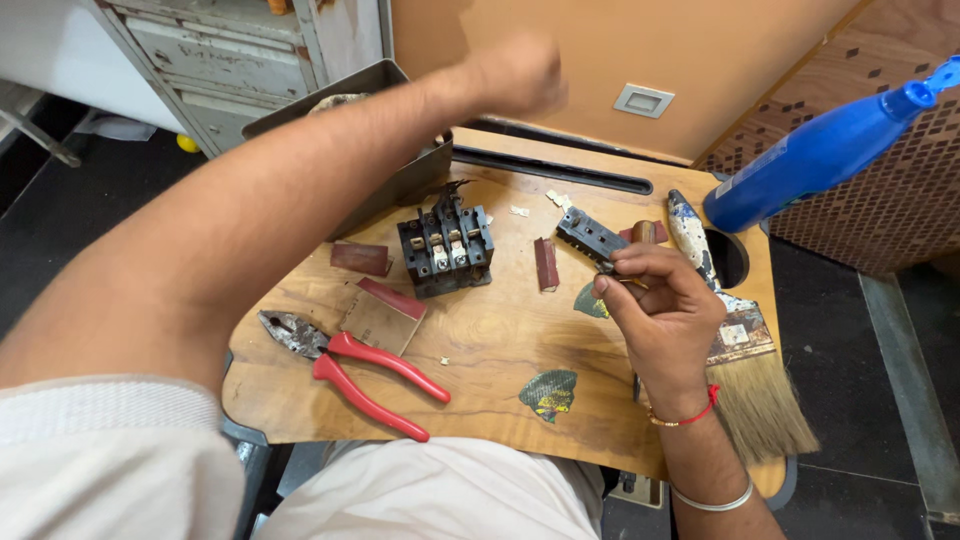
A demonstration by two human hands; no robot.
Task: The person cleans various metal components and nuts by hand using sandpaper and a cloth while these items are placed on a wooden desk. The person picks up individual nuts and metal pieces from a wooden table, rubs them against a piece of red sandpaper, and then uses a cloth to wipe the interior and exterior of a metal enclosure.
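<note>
- Red-handled pliers [350, 365] lay near the wooden table's [480, 350] front-left edge, bare wood beside them.
- Left hand [515, 75] was raised beyond the far edge, blurred; grip could not be told.
- Black terminal block [446, 250] sat mid-table.
- Right hand [655, 310] pinched a small black part [590, 238] above the table.
- Paintbrush [735, 340] overhung the right edge.

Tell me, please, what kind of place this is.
Probably a small repair workshop: on a worn wooden table lie red-handled pliers, a black electrical switch block and a used paintbrush, beside an old metal cabinet.
</note>
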